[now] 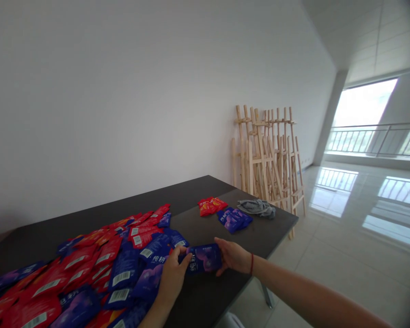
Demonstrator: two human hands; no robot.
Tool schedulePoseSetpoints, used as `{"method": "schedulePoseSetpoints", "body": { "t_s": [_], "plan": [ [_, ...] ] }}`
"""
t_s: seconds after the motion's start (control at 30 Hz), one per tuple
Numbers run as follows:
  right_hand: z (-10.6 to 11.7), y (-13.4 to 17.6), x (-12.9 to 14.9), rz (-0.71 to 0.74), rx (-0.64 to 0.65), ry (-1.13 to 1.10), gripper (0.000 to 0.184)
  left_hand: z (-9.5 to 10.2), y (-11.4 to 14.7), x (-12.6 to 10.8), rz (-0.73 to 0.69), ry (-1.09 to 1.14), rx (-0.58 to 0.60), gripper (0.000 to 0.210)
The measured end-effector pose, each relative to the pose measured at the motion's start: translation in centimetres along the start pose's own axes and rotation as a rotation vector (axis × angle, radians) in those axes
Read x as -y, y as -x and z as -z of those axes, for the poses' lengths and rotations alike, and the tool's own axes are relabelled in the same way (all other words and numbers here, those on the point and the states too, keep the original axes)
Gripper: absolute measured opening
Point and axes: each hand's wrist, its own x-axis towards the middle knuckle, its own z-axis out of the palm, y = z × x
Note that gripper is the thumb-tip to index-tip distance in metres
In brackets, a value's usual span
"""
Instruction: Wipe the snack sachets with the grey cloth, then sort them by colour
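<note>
A blue pouch (205, 258) with purple print is held sideways between both hands over the dark table. My left hand (175, 269) grips its left end, thumb on the front. At the right end, my right hand (233, 256) has closed around the edge, and a red cord circles that wrist. Left of my hands spreads a big heap of red pouches (83, 256) and blue pouches (125, 264), many with barcode labels up. Farther right lie a small group of red pouches (212, 206) and a small group of blue pouches (234, 219).
A crumpled grey cloth (257, 207) lies near the right edge of the dark table (191, 223). Several wooden easels (264, 159) lean by the white wall beyond the table. Shiny floor tiles (341, 255) and a railing (358, 138) by the windows are at the right.
</note>
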Motion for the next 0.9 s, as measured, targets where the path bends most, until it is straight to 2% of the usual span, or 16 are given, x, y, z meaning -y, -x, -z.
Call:
{"method": "schedulePoseSetpoints", "body": {
  "t_s": [0.2, 0.3, 0.37, 0.47, 0.5, 0.57, 0.67, 0.73, 0.8, 0.9],
  "plan": [
    [0.3, -1.4, -0.3, 0.053, -0.203, 0.505, 0.016, -0.5, 0.0, 0.6, 0.087, -0.058, 0.089, 0.036],
    [0.8, -1.7, -0.2, 0.093, -0.242, 0.627, 0.015, -0.4, 0.1, 1.0, 0.086, -0.13, 0.148, 0.033],
    [1.1, -1.6, -0.1, 0.113, -0.251, 0.67, 0.015, -0.3, 0.3, 1.1, -0.003, -0.251, 0.112, 0.032],
    [1.0, -1.3, 0.2, 0.126, -0.265, 0.757, 0.015, -0.4, 0.8, 1.0, -0.255, -0.462, 0.005, 0.034],
    [0.8, -1.3, 0.3, 0.125, -0.267, 0.784, 0.014, -0.5, 1.0, 0.9, -0.326, -0.498, 0.015, 0.034],
    [0.2, -1.3, 0.4, 0.117, -0.267, 0.831, 0.012, -1.0, 1.3, 0.9, -0.397, -0.516, 0.128, 0.032],
    [-0.8, -1.3, 0.8, 0.083, -0.26, 0.905, 0.028, -1.7, 1.7, 1.3, -0.377, -0.519, 0.294, 0.041],
    [-1.4, -1.0, 1.3, 0.05, -0.24, 0.993, 0.037, -1.9, 1.8, 1.6, -0.351, -0.542, 0.327, 0.048],
    [-1.8, -0.4, 1.9, 0.047, -0.231, 1.066, 0.038, -1.8, 1.7, 1.8, -0.342, -0.558, 0.338, 0.05],
    [-2.1, 1.1, 2.6, 0.242, -0.169, 1.186, 0.04, -1.5, 1.4, 1.8, -0.337, -0.548, 0.337, 0.047]
  ]
}}
